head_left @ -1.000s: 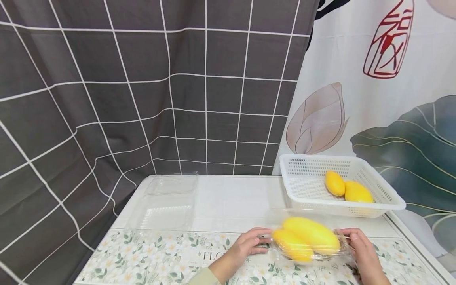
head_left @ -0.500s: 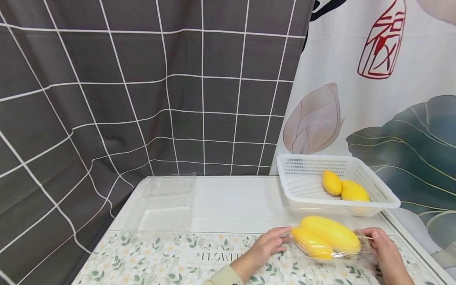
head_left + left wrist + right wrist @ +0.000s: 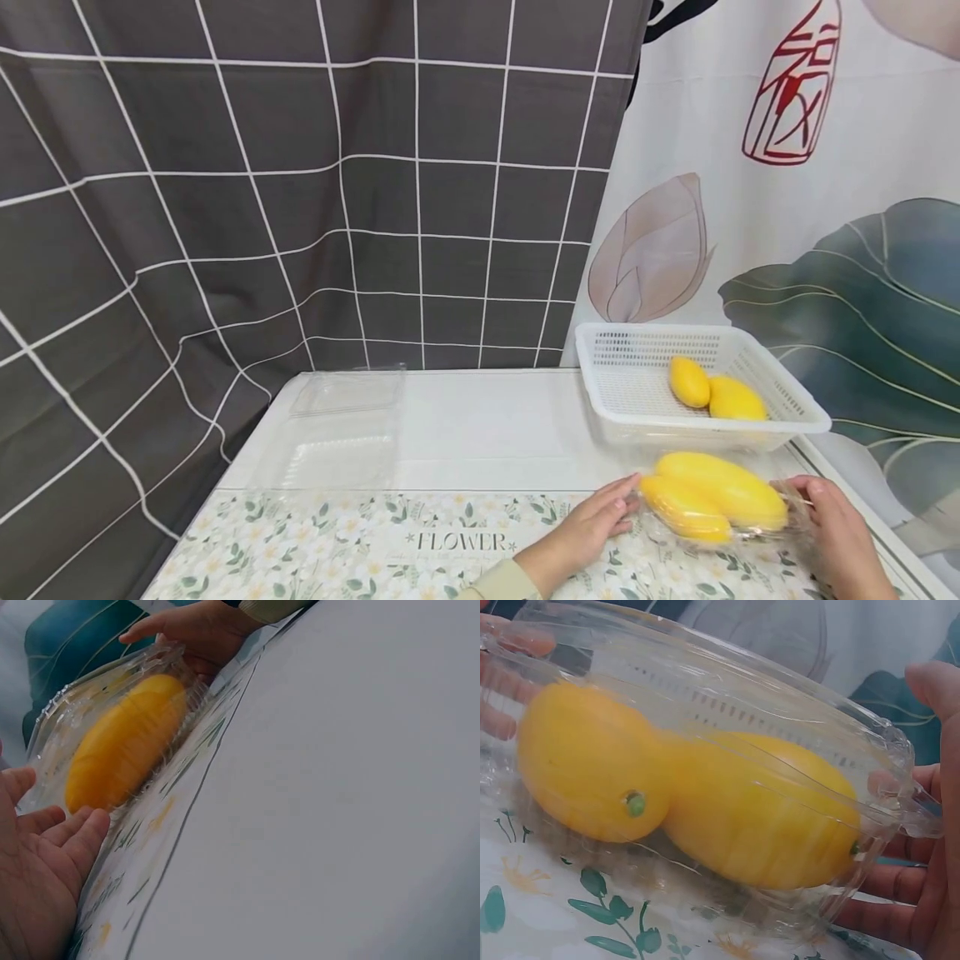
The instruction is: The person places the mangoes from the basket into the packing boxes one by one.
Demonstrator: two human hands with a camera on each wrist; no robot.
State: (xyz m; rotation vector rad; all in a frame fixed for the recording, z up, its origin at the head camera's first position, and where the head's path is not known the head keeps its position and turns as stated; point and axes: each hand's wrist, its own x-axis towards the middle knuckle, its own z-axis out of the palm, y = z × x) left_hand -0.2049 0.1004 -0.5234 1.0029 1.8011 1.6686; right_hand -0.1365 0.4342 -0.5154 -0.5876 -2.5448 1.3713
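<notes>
A clear plastic clamshell box (image 3: 780, 666) with its lid down sits on the flowered cloth at front right in the head view. Inside it, two yellow mangoes, a front one (image 3: 682, 510) and a back one (image 3: 738, 492), lie side by side. My left hand (image 3: 588, 527) touches the box's left end with extended fingertips. At the opposite end, my right hand (image 3: 843, 533) rests its fingers along the side; the right wrist view shows that thumb (image 3: 939, 688) raised beside the lid. Seen from the left wrist, the fingers (image 3: 84, 838) reach the box's near end.
Behind the box stands a white perforated basket (image 3: 626, 410) holding two more mangoes (image 3: 737, 398). An opened, clear plastic container (image 3: 341, 454) lies at the table's left. Grey gridded curtain (image 3: 375, 200) and a printed white cloth (image 3: 660, 125) hang behind the table.
Both hands and the box of mangoes between them have moved right, nearer the table's right edge. The head view has turned slightly right. The basket and the container have stayed in place.
</notes>
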